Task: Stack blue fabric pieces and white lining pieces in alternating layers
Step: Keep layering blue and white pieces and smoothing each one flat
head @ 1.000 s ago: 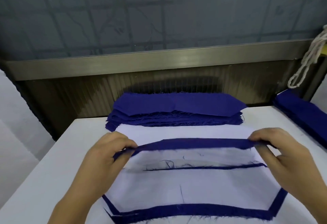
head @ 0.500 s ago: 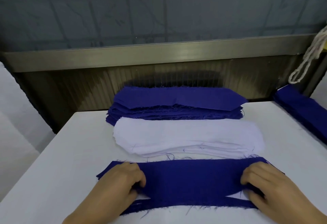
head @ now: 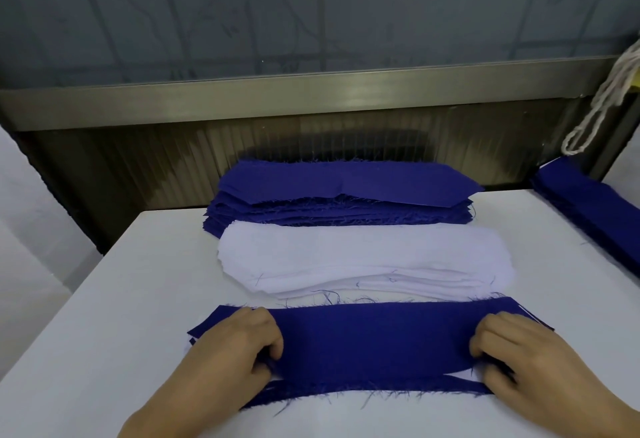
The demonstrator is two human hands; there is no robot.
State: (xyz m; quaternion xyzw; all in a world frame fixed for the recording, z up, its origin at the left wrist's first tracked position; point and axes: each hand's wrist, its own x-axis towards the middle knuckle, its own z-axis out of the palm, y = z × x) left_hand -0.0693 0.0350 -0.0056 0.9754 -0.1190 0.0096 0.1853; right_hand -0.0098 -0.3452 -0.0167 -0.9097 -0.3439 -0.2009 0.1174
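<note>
Pressing a blue piece (head: pixel 374 337) onto the near stack, the left hand (head: pixel 239 351) and right hand (head: pixel 519 358) are pinching its ends; tall blue pile (head: pixel 346 202) and white lining pile (head: pixel 363 257) are waiting.

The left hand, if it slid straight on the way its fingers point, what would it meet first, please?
Probably the right hand: the left hand points rightward along the blue fabric piece, with only flat cloth between them.

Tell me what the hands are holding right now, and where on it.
The blue fabric piece nearest the person, by its two ends: the left hand grips the left end, the right hand the right end.
</note>
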